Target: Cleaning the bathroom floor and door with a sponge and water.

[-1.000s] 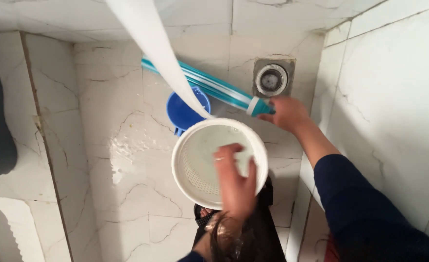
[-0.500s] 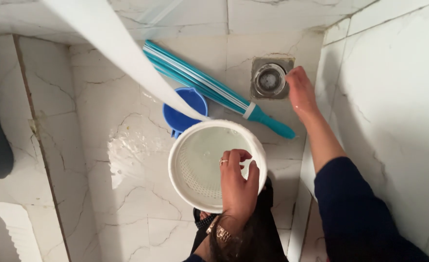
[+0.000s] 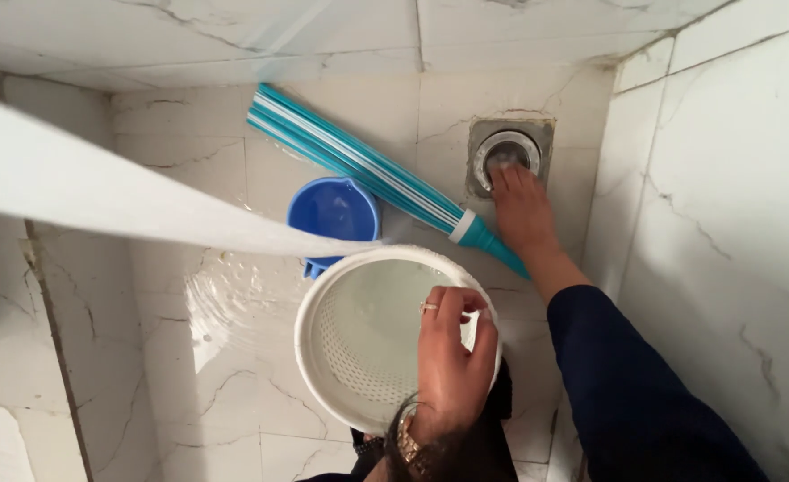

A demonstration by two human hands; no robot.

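Grasping one white basket point(image 3: 359, 357), the left hand point(image 3: 452, 366); right hand point(image 3: 521, 210), grip released, touches one drain point(image 3: 509, 152).

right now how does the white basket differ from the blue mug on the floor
The white basket is wide and pierced with rows of small holes; the blue mug is smaller and solid-walled. The left hand holds the basket by its rim, while the mug sits untouched on the wet marble floor, beside the teal broom. The mug has a spout and a side handle; the basket shows neither. Both are round, open-topped and look like plastic.
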